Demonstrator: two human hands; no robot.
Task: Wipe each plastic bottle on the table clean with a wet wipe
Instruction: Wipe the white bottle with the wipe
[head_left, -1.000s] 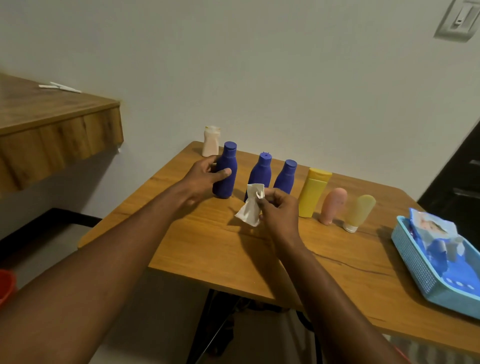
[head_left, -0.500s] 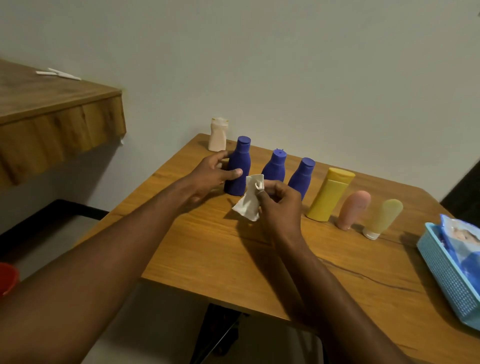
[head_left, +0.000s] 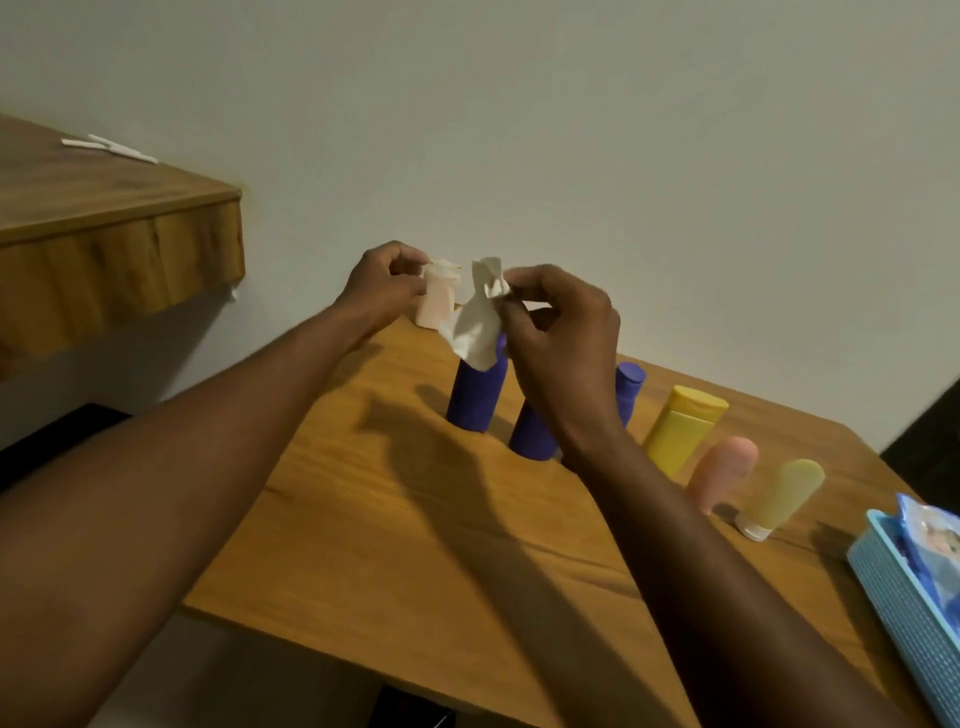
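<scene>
In the head view, the pale bottle stands upright at the far left corner of the tabletop, just left of centre in the frame and above the row of other bottles. The left hand is right against it from the left, and its curled fingers and thumb appear to pinch the cap end. The right hand hovers just right of that bottle, clear of the tabletop, and pinches the wet wipe by its bunched top so the rest hangs down in front of the first blue bottle. The bottle lies between the two hands, with its long axis vertical and the wipe hanging almost alongside it, so the right hand likely needs only a short sideways move to the left to bring wipe and bottle together. Lower right of them, a second blue bottle is partly hidden behind the right wrist. The row runs on with a third blue bottle, a yellow bottle, a pink bottle and a pale green bottle. A blue basket holding a wipes pack sits at the right edge of the frame, well apart from both hands.
</scene>
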